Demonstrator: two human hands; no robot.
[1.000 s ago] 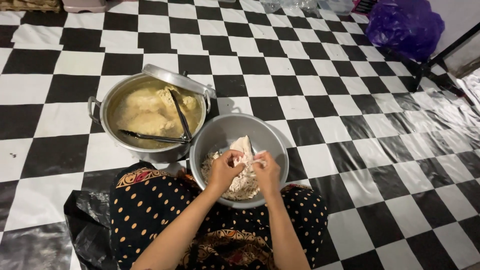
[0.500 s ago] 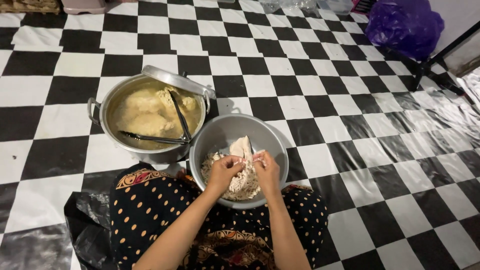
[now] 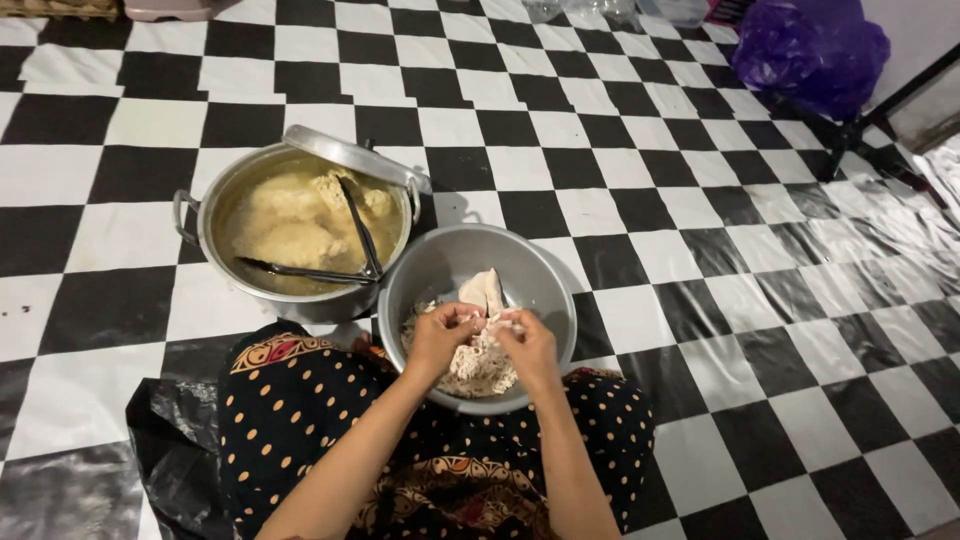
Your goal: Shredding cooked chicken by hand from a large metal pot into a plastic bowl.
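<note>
Pulling at a pale piece of cooked chicken, both hands sit over the round grey metal bowl. L hand & R hand are each pinched shut on the meat, fingertips close together.

Vs a sec ago: hands are in almost the same spot and the bowl has not moved. The big white chunk pokes up at the far side of the bowl as before. So the pulling goes on bit by bit, w/ a stringy heap of shreds under the hands.

The bowl is smooth, dull and shiny in spots, resting at the person's lap on dotted black cloth. Just left of the bowl stands a big steel pot w/ handles, full of yellow broth and lumpy chicken pieces. Dark tongs lie in it. Its lid leans on the pot's far rim. Floor beyond the bowl is glossy black & white squares. Far right of the bowl, a crinkly purple bag.
</note>
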